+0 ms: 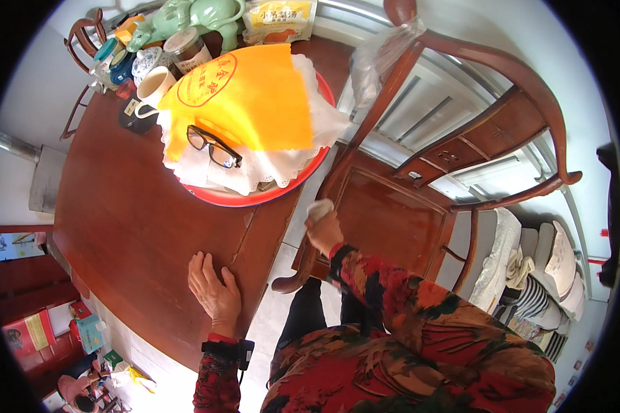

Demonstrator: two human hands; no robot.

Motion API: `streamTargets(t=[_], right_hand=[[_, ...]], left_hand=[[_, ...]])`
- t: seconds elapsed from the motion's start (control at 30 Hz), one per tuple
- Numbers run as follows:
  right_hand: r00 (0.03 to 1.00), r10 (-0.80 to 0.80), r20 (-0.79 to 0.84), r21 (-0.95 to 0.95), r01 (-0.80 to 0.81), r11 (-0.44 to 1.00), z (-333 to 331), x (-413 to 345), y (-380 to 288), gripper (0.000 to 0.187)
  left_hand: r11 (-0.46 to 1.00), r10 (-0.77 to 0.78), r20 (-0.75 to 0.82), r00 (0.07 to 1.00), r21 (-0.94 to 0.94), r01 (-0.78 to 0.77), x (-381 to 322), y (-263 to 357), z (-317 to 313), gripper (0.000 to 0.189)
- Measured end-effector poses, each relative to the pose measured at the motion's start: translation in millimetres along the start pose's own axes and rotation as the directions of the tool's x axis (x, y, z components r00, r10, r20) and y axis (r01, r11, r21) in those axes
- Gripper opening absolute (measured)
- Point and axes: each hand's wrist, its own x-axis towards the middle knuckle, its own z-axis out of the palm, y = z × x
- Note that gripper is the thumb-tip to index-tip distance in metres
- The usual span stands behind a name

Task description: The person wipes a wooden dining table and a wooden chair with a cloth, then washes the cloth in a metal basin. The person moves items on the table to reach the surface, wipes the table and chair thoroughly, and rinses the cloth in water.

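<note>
My left hand [215, 289] rests flat on the brown wooden table [129, 217], its fingers a little spread, holding nothing. A bunched white cloth or tissue [320, 208] is gripped in my right hand [326, 232]. That hand is at the near armrest [310, 258] of a wooden armchair [392, 206]; whether the cloth touches the wood I cannot tell. Beyond my left hand stands a red-rimmed round tray [248, 199], covered by a white lace-edged cloth [258, 175] and a yellow cloth [268, 103] with red print. Black-framed glasses [214, 146] lie on top.
A white mug [155, 85], a dark lidded jar [134, 116], several other jars and a green ceramic animal figure [186, 20] crowd the table's far end. A clear plastic bag [377, 62] hangs on the chair. Another person [80, 390] is low at the lower left.
</note>
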Motion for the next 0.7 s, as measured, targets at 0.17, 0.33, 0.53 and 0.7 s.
streamTargets(t=[0.17,0.33,0.53,0.7], right_hand=[[0.98,-0.007,0.197,-0.003,0.007,1.0,11,-70,33,0.066],[0.615,-0.083,0.784,0.027,0.1,0.995,4,-119,57,0.05],[0.639,-0.721,0.269,0.216,0.689,0.692,-56,-96,31,0.056],[0.286,-0.958,0.004,-0.16,0.946,0.282,-77,-48,19,0.048]], left_hand=[[1.0,0.013,-0.025,1.0,0.005,-0.013,0,1,0,0.041],[1.0,-0.006,-0.044,0.999,0.01,0.006,-4,0,3,0.039],[1.0,0.016,-0.096,0.995,-0.014,-0.017,-6,-3,7,0.038],[1.0,0.0,-0.088,0.996,-0.008,-0.001,-8,-4,9,0.037]])
